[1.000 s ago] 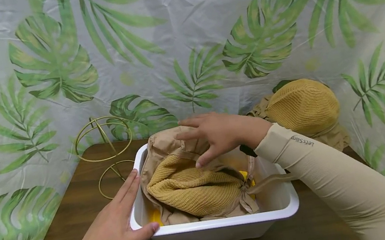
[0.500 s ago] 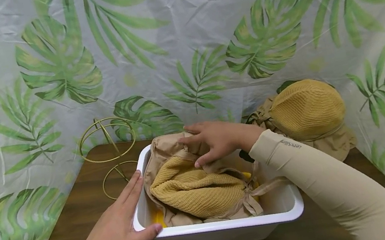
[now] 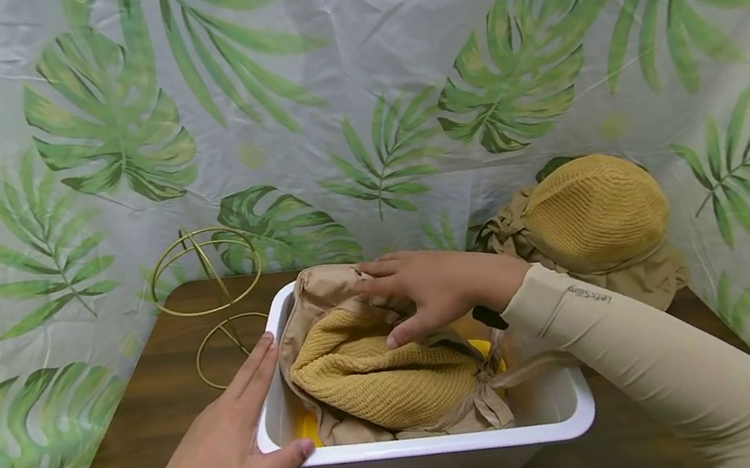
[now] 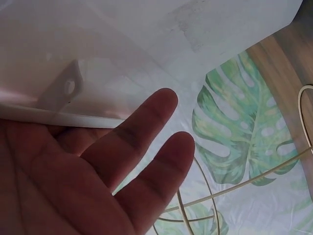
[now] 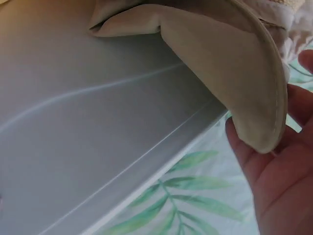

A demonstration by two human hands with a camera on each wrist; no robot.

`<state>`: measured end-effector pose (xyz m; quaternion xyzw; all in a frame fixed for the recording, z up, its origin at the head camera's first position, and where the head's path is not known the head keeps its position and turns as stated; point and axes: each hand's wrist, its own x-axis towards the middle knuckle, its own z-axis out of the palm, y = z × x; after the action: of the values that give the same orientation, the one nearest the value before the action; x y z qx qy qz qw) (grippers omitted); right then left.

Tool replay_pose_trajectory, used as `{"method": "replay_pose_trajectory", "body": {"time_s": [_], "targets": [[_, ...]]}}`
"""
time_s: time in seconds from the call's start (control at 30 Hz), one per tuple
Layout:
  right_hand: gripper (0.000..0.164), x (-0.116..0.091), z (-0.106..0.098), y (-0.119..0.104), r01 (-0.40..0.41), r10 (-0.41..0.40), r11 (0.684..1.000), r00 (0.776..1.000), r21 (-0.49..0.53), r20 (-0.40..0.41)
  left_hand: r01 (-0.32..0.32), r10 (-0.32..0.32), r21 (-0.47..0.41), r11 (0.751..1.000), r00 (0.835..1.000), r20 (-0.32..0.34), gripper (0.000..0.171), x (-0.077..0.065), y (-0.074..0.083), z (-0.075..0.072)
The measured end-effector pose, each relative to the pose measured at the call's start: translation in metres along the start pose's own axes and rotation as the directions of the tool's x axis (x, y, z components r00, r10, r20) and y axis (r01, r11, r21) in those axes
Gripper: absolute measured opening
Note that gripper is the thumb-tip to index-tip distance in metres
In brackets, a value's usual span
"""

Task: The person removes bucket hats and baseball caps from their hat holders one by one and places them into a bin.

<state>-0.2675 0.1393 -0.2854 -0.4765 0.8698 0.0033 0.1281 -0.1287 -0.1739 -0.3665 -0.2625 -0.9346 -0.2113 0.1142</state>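
Note:
A sun hat with a yellow knitted crown and a tan cloth brim lies in a white plastic tub. Its crown is dented, and a tan ribbon is knotted at its right end. My right hand is over the back of the hat, fingers loosely spread. In the right wrist view, the brim rests against those fingers, thumb apart. My left hand rests on the tub's left corner, thumb at the front rim. Its straight fingers lie along the outer side in the left wrist view.
Another yellow and tan hat sits at the back right of the wooden table. A gold wire stand stands at the back left. Yellow material shows under the hat. A leaf-print sheet hangs behind.
My right hand has come slightly lower and nearer over the back of the hat. The left hand stays at the tub's corner. The view has shifted a little.

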Motion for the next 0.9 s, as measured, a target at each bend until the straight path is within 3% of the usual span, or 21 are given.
{"method": "replay_pose_trajectory", "body": {"time_s": [0.2, 0.43, 0.73, 0.9], "targets": [[0.082, -0.006, 0.001, -0.004, 0.065, -0.063, 0.998, 0.996, 0.026, -0.057, 0.028, -0.029, 0.015, 0.999, 0.999, 0.019, 0.103, 0.003, 0.003, -0.001], [0.078, -0.009, 0.006, -0.018, 0.054, -0.054, 0.998, 0.998, -0.020, -0.008, 0.042, -0.042, 0.015, 0.999, 0.999, 0.017, 0.103, 0.002, 0.003, -0.001], [0.085, -0.005, 0.023, -0.033, 0.031, -0.026, 0.990, 0.999, -0.139, 0.037, 0.048, -0.048, 0.005, 0.999, 0.999, 0.025, 0.102, 0.001, 0.003, -0.001], [0.088, 0.001, 0.033, -0.035, 0.050, -0.041, 0.989, 0.997, -0.137, 0.068, 0.055, -0.055, 0.004, 0.998, 0.998, 0.029, 0.103, 0.001, 0.003, -0.001]]}}
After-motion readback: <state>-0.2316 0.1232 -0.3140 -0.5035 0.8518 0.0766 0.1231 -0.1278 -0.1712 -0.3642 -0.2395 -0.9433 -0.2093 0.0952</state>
